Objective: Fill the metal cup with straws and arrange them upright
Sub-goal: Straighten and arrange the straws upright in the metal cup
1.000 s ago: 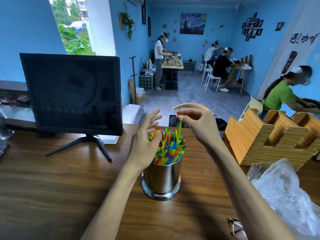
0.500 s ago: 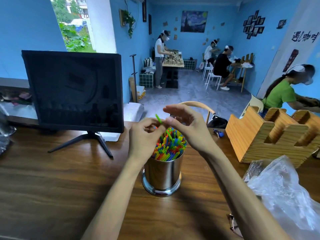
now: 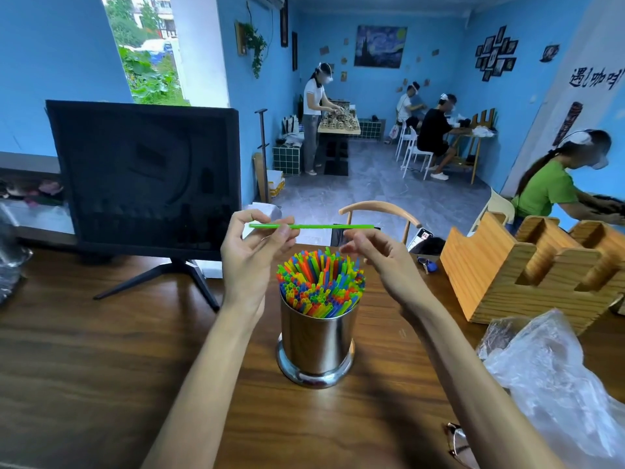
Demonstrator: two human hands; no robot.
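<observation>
Head view, step in hand: one loose green straw (image 3: 311, 226) is out of the pack and has to go back in, upright, among the straws (image 3: 320, 282) already standing in the metal cup (image 3: 316, 340).
Head view, left hand (image 3: 252, 255): pinches the green straw near its left end between thumb and fingertips, the other fingers loosely curled beneath.
Head view, right hand (image 3: 378, 257): relaxed and holding nothing that I can make out; its fingers sit just under the straw's right end, and whether they touch it cannot be told.
Head view, green straw: level, crosswise, above the cup mouth and between the two hands.
Head view, metal cup: stands on the bench (image 3: 101, 367) directly below and between the hands, nearer the body than the fingertips; it looks packed nearly full, with a hollow in the middle of the bundle.
How to do it well: I judge the straw should be tipped to vertical first, one end aimed at the central hollow, then slid down gently so it does not buckle.
Guiding hand: the free right hand could steady the bundle or part it at the gap.
Risk: pushing at a slant would likely jam it against its neighbours or splay them outward.
</observation>
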